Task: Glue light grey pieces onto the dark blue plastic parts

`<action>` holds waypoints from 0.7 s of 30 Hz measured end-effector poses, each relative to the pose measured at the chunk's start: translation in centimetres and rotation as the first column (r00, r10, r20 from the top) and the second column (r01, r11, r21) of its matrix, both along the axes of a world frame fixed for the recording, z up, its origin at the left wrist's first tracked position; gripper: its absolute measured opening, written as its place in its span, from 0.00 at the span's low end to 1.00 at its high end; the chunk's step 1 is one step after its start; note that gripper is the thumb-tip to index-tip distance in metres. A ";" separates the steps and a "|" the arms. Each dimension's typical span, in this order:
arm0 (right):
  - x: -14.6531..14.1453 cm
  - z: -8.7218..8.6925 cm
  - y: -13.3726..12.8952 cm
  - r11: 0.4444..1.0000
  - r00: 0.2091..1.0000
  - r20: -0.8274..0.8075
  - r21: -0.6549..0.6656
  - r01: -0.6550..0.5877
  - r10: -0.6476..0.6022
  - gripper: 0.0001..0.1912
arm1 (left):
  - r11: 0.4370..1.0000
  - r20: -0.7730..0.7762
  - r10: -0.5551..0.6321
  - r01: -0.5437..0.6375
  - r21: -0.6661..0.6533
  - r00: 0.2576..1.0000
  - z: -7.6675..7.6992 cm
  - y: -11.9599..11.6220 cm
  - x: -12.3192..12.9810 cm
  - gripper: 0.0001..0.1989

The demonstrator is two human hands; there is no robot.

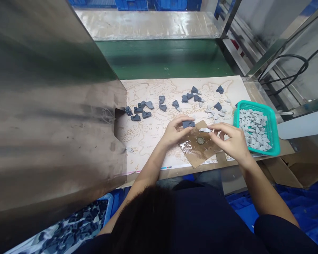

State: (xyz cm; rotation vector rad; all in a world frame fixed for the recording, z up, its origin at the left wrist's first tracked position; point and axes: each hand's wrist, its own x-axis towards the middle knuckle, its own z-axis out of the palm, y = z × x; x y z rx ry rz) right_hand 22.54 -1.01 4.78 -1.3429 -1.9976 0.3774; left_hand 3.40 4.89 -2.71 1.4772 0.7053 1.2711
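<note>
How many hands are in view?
2: the left hand, at the upper left of the brown square, gripping a dark piece; the right hand, at its right, pinching a pale piece. None seems hidden.

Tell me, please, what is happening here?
A person's left hand holds a dark piece. The right hand holds a white piece over a brown sheet; the two pieces are apart. More dark pieces lie scattered on the printed paper. A green basket of pale pieces stands at right.
</note>
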 end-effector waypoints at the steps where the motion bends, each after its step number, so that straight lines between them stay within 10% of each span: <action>1: -0.2 0.5 -0.1 1.000 0.999 -0.030 0.014 0.026 -0.025 0.08 | 1.000 0.002 -0.017 0.017 0.016 1.000 0.0 -0.1 0.1 0.19; 21: -1.5 1.6 -0.1 0.995 0.995 0.034 0.022 -0.098 0.097 0.08 | 0.990 0.039 -0.137 0.136 0.031 0.990 0.4 -0.7 0.1 0.14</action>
